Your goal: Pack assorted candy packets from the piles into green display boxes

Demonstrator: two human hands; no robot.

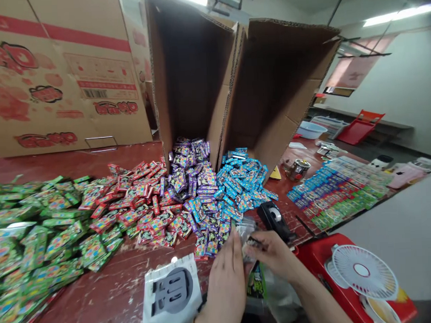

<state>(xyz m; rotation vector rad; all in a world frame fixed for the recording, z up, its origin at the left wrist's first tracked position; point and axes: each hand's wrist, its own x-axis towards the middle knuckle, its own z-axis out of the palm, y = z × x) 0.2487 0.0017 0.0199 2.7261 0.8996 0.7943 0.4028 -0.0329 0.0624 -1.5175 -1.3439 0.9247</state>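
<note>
My left hand [226,276], its fingers straight and pressed together, is closed against a crumpled clear plastic bag [246,228] at the table's front edge. Right beside it, my right hand [270,251] pinches something small and dark whose kind I cannot make out. Below both hands shows a green and black printed packet [255,283], partly covered by them. Heaps of small candy boxes lie ahead: purple ones [191,169], blue ones [242,179], red ones [142,197] and green ones [58,223]. A black tape dispenser [274,218] stands close to my right hand.
Two open cartons [194,63] rise behind the heaps, with a printed carton [57,82] at left. A white pouch [170,295] lies front left. Colour-sorted rows of boxes [336,190], a metal tin [298,169] and a white fan [362,269] on a red surface are at right.
</note>
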